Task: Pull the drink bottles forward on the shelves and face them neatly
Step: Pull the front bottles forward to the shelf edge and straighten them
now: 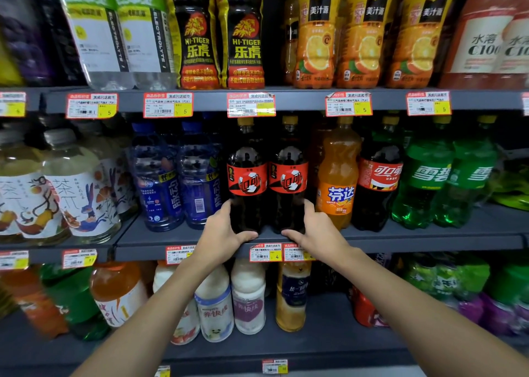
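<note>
Facing step on the middle shelf [429, 238]: the left hand [226, 233] wraps the lower left side of the first cola bottle [247, 176], the right hand [317, 230] the lower right side of the second cola bottle [289, 176], thumbs at the bases. Both bottles stand upright between the hands, side by side near the shelf's front edge. The next move probably calls for an even pull to that edge, red labels facing out.

Two cola bottles [247, 176] stand side by side at the front edge of the middle shelf [171, 240]. Water bottles [177, 176] stand to their left, a Fanta bottle [337, 173] to their right, milk-drink bottles [229, 299] below.
</note>
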Action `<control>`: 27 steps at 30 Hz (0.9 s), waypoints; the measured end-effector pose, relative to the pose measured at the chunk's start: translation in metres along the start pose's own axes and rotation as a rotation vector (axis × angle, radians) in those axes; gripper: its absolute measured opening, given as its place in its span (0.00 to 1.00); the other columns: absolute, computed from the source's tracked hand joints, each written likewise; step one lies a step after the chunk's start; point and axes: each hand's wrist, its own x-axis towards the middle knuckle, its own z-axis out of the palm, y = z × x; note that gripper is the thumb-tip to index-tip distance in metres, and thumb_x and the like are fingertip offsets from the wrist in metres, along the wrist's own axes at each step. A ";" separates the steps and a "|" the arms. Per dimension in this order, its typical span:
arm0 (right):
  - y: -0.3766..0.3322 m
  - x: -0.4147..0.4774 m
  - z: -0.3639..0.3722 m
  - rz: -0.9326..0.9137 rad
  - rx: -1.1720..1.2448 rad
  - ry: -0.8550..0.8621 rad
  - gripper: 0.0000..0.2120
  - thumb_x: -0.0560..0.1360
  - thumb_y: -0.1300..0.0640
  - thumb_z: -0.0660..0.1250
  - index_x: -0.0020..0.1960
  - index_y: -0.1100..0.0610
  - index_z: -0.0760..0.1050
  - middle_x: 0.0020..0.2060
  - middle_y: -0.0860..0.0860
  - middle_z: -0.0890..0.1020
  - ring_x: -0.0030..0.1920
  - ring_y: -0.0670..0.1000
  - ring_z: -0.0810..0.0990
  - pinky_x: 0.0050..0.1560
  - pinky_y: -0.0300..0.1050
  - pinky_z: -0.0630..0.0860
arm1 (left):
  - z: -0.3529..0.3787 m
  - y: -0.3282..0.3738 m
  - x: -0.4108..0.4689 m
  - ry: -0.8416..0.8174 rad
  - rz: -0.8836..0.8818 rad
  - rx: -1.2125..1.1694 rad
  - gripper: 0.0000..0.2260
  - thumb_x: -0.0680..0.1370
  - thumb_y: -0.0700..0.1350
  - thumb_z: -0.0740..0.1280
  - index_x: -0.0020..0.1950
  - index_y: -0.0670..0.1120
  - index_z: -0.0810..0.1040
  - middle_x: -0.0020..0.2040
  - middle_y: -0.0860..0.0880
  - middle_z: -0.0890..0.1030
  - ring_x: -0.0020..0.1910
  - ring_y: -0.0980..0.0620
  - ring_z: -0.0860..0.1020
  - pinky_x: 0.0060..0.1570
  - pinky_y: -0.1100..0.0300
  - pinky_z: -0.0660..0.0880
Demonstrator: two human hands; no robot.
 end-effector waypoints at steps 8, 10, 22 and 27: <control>-0.003 -0.002 -0.002 0.033 -0.044 -0.025 0.43 0.75 0.41 0.72 0.78 0.58 0.54 0.57 0.58 0.81 0.56 0.56 0.82 0.53 0.50 0.81 | -0.004 0.001 0.000 -0.017 0.028 0.019 0.35 0.67 0.55 0.81 0.68 0.51 0.69 0.59 0.52 0.81 0.59 0.52 0.78 0.53 0.63 0.71; -0.004 -0.005 -0.003 0.048 -0.065 -0.023 0.43 0.75 0.40 0.71 0.78 0.58 0.55 0.56 0.57 0.82 0.55 0.56 0.82 0.52 0.51 0.81 | -0.004 0.002 -0.001 -0.018 0.055 0.016 0.34 0.67 0.55 0.81 0.68 0.51 0.69 0.61 0.52 0.80 0.61 0.53 0.78 0.55 0.64 0.71; -0.061 -0.026 0.030 -0.156 0.154 0.384 0.19 0.74 0.38 0.68 0.57 0.48 0.68 0.48 0.44 0.75 0.45 0.46 0.78 0.43 0.47 0.77 | -0.055 -0.035 -0.030 0.430 0.163 0.050 0.10 0.79 0.52 0.69 0.57 0.50 0.76 0.47 0.55 0.75 0.45 0.58 0.75 0.47 0.62 0.74; -0.123 -0.017 0.077 -0.254 0.252 0.245 0.20 0.78 0.45 0.66 0.64 0.55 0.75 0.56 0.49 0.78 0.54 0.50 0.80 0.55 0.50 0.78 | -0.077 -0.060 -0.025 0.531 0.256 0.342 0.15 0.77 0.47 0.73 0.59 0.42 0.75 0.53 0.47 0.74 0.54 0.48 0.73 0.55 0.54 0.73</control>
